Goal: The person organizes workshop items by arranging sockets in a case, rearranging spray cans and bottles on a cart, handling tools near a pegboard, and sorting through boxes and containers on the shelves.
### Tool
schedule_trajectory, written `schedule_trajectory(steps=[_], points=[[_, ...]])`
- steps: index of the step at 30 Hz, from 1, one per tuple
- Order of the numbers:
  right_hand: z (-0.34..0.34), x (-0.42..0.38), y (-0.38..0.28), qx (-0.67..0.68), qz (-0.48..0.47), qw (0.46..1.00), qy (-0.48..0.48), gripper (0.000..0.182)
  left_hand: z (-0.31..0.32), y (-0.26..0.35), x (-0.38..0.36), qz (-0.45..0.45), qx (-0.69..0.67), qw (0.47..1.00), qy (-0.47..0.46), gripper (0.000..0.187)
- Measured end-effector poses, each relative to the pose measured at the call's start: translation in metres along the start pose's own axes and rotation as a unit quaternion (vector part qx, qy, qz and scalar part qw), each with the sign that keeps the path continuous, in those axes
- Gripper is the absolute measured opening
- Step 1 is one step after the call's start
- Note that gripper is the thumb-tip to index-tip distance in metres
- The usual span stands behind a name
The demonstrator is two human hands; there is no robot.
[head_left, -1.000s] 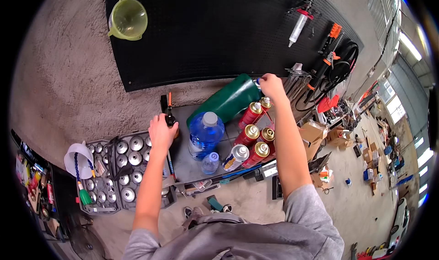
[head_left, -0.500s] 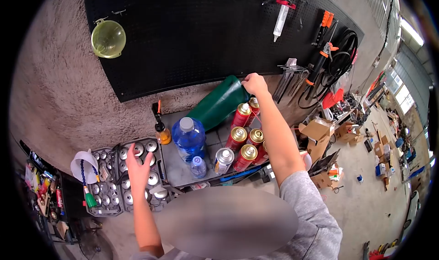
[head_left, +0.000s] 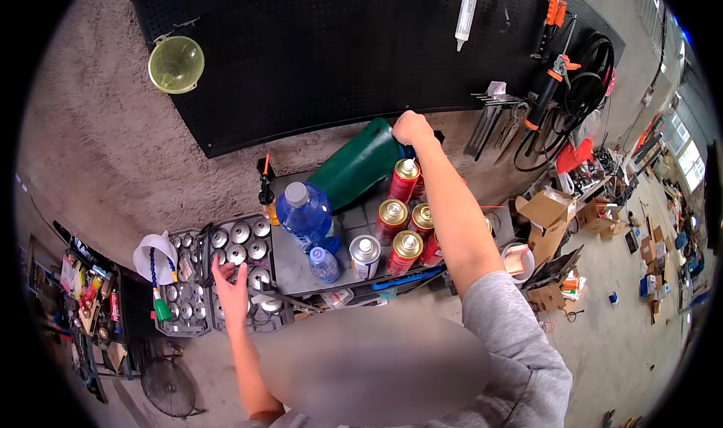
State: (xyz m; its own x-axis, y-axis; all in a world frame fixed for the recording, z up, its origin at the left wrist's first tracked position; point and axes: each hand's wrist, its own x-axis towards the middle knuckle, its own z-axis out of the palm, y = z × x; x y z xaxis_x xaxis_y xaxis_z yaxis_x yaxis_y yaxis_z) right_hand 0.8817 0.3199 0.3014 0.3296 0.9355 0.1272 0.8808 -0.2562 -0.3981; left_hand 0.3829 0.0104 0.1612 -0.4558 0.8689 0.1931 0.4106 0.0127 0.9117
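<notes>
My right hand [head_left: 413,128] is closed at the upper right end of a glossy dark green container [head_left: 354,164], which lies slanted along the back of the bench; its fingertips are partly hidden. Beneath that forearm stand several red spray cans with gold tops [head_left: 392,215] and one silver-white can [head_left: 365,257]. A large blue bottle with a white cap [head_left: 305,215] stands left of them, with a small clear bottle [head_left: 324,265] before it. My left hand [head_left: 233,291] is empty, fingers apart, above a case of round metal cups [head_left: 258,249].
A black pegboard [head_left: 324,59] carries a yellow-green funnel [head_left: 176,65], a white syringe [head_left: 466,17] and a caulking gun [head_left: 546,96]. A white funnel [head_left: 153,256] with a blue hose is at left. Cardboard boxes [head_left: 546,209] stand at right, a floor fan [head_left: 168,388] lower left.
The view has shifted slightly. My right hand stays at the green container's end, now in a tighter fist. My left hand remains open over the case, a little lower.
</notes>
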Motion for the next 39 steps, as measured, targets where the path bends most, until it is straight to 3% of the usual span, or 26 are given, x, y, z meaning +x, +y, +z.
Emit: schedule_trajectory(steps=[3, 5, 7, 9, 11, 15, 19, 21, 25, 29, 33, 37, 39], points=[[0.003, 0.019, -0.004, 0.057, -0.054, 0.996, -0.032, 0.023, -0.002, -0.002, -0.006, 0.008, -0.002, 1.0, 0.006, 0.081], [-0.031, 0.0, -0.032, 0.055, -0.122, 0.99, -0.054, 0.023, -0.005, 0.011, -0.01, -0.001, 0.003, 1.0, 0.01, 0.079], [-0.066, -0.017, -0.062, 0.107, -0.095, 0.983, -0.114, 0.043, -0.007, 0.014, -0.007, -0.005, -0.005, 1.0, 0.01, 0.078], [-0.066, -0.004, -0.085, 0.128, -0.127, 0.973, -0.144, 0.046, -0.006, 0.022, 0.0, 0.046, 0.007, 0.998, 0.045, 0.076], [-0.074, -0.011, -0.108, 0.184, -0.134, 0.96, -0.165, 0.045, -0.004, 0.06, 0.001, 0.059, 0.004, 0.997, 0.052, 0.073], [-0.102, -0.052, -0.154, 0.138, -0.223, 0.953, -0.153, 0.037, 0.003, 0.129, 0.007, 0.128, -0.011, 0.985, 0.115, 0.061], [-0.125, -0.103, -0.198, 0.129, -0.244, 0.945, -0.174, 0.028, 0.007, 0.176, 0.027, 0.235, -0.013, 0.968, 0.091, 0.04], [-0.129, -0.126, -0.219, 0.076, -0.288, 0.953, -0.058, 0.025, 0.005, 0.199, 0.039, 0.265, -0.002, 0.962, 0.067, 0.037], [-0.164, -0.162, -0.247, -0.021, -0.371, 0.928, 0.006, 0.026, -0.003, 0.219, 0.068, 0.297, -0.039, 0.952, 0.067, 0.035], [-0.214, -0.192, -0.26, -0.044, -0.45, 0.887, 0.09, 0.022, -0.017, 0.197, 0.078, 0.248, -0.1, 0.96, 0.079, 0.036], [-0.248, -0.217, -0.27, 0.007, -0.555, 0.808, 0.197, 0.022, -0.022, 0.163, 0.073, 0.184, -0.153, 0.97, 0.038, 0.037], [-0.263, -0.264, -0.295, 0.042, -0.637, 0.734, 0.23, 0.017, -0.052, 0.116, 0.066, 0.108, -0.213, 0.971, 0.014, 0.033], [-0.252, -0.293, -0.313, 0.061, -0.657, 0.712, 0.242, 0.017, -0.08, 0.105, 0.056, 0.103, -0.223, 0.967, 0.064, 0.036]])
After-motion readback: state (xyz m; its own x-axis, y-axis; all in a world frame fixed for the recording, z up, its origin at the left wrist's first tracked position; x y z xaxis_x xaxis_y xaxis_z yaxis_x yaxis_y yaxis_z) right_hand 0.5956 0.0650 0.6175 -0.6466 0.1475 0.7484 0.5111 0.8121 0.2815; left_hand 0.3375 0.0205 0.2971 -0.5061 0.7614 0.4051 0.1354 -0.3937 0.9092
